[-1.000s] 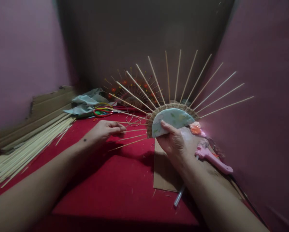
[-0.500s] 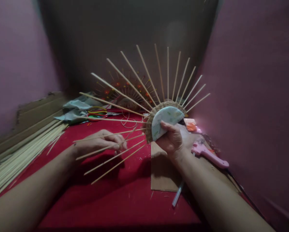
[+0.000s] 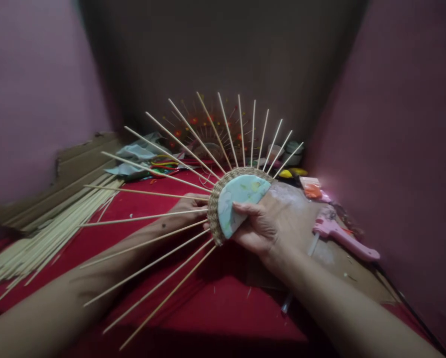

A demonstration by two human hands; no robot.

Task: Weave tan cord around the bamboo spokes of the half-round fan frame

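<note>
A half-round piece covered in pale blue patterned cloth (image 3: pixel 241 196) has a woven twine band (image 3: pixel 214 214) along its curved edge. Thin wooden sticks (image 3: pixel 161 175) fan out from that band, up and to the left. My right hand (image 3: pixel 260 231) is closed on the half-round piece near its straight side, thumb on the cloth face and fingers behind. Behind the left part of the band is my left hand (image 3: pixel 189 206), beneath several sticks. Its fingers are mostly hidden, so what they hold does not show.
Loose sticks (image 3: pixel 55 233) lie at left beside a cardboard strip (image 3: pixel 81 156). Scissors (image 3: pixel 163 164) and blue cloth (image 3: pixel 137 151) lie behind. At right are a pink glue gun (image 3: pixel 342 238), a cardboard sheet (image 3: pixel 293 209) and an orange packet (image 3: pixel 312 189). A flower-decorated stick piece (image 3: pixel 210 149) stands at the back.
My left hand has moved right, from among the lower-left sticks to behind the woven band. The half-round piece has come slightly lower and left, its sticks turned anticlockwise. The camera view has shifted.
</note>
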